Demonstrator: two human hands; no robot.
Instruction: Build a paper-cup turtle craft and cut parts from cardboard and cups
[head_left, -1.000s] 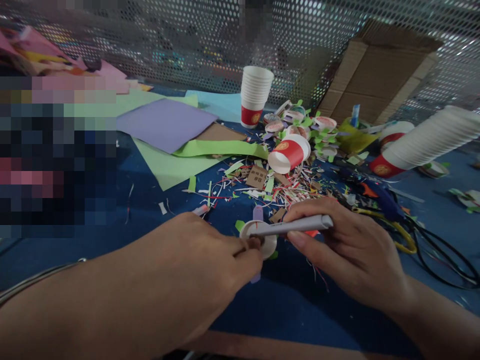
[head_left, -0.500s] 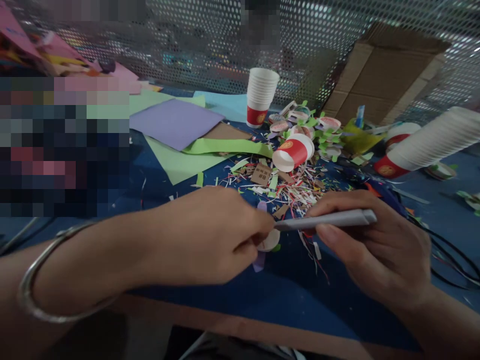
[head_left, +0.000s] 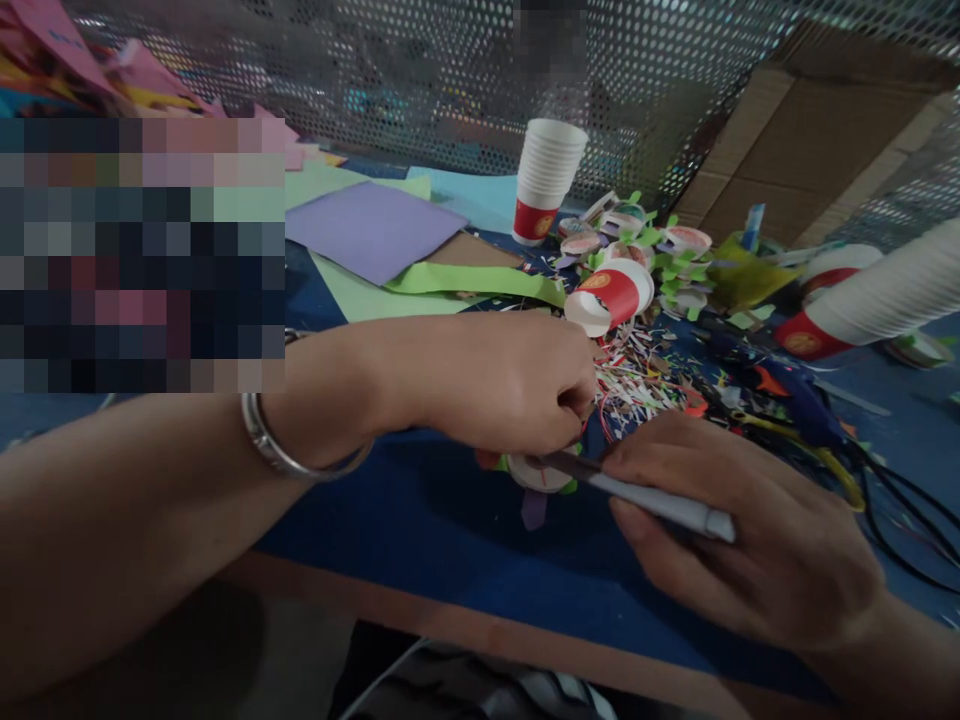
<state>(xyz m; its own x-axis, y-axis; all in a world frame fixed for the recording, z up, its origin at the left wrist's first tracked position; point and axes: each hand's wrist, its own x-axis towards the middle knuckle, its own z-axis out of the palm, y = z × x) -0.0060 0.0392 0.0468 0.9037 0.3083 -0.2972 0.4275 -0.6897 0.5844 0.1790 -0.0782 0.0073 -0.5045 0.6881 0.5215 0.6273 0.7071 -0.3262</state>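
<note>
My right hand (head_left: 750,530) is closed around a slim, white-handled craft knife (head_left: 664,505). The knife's dark, narrow end points left and reaches a small white paper disc (head_left: 544,475). Green tabs stick out from the disc's sides, a purple paper strip (head_left: 533,508) hangs from its near edge, and a thin red mark shows on its face. Bent over the disc's far side, my left hand (head_left: 510,385) has its fingers curled in, and a fingertip shows at the disc's left edge. That hand hides part of the disc and of the knife's tip.
Beyond my hands lie paper shreds (head_left: 637,385) and a tipped red-and-white paper cup (head_left: 615,295). Farther back are stacked cups (head_left: 551,170), finished-looking discs (head_left: 686,240) and purple paper (head_left: 375,230). A blue glue gun (head_left: 806,395), yellow-handled scissors (head_left: 832,465) and black cables (head_left: 892,510) lie right.
The view has shifted slightly. My left hand has moved up and right over the disc. The knife now slants, its handle end lower, with its tip at the disc.
</note>
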